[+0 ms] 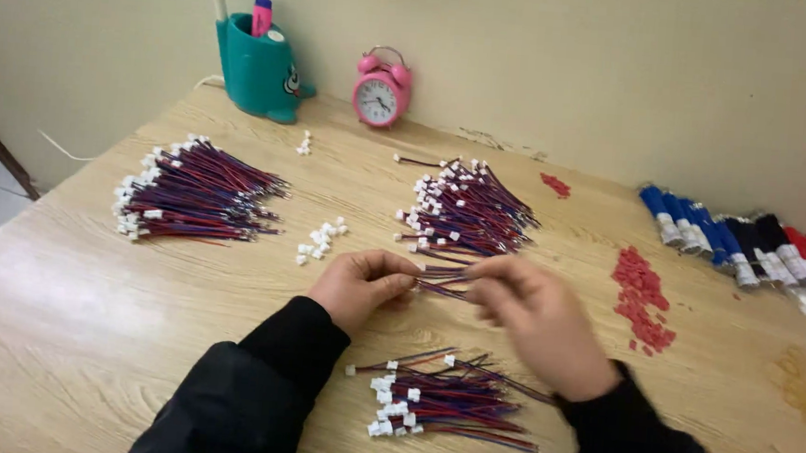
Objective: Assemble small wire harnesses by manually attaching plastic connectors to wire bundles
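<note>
My left hand (361,285) and my right hand (536,319) meet over the middle of the wooden table (85,318), each pinching an end of a short bundle of red-and-blue wires (442,280). Just beyond the hands lies a pile of such wires with white plug connectors (465,212). A smaller pile of wires (443,404) lies close in front of me, between my black sleeves. A third, bigger pile (197,193) sits at the far left. Loose white connectors (320,240) are scattered left of my left hand.
A heap of small red connectors (642,295) lies right of my right hand, with a few more (554,184) farther back. Bundles of blue, black and red parts (742,243) line the right edge. A teal pen holder (258,70) and pink alarm clock (380,90) stand by the wall.
</note>
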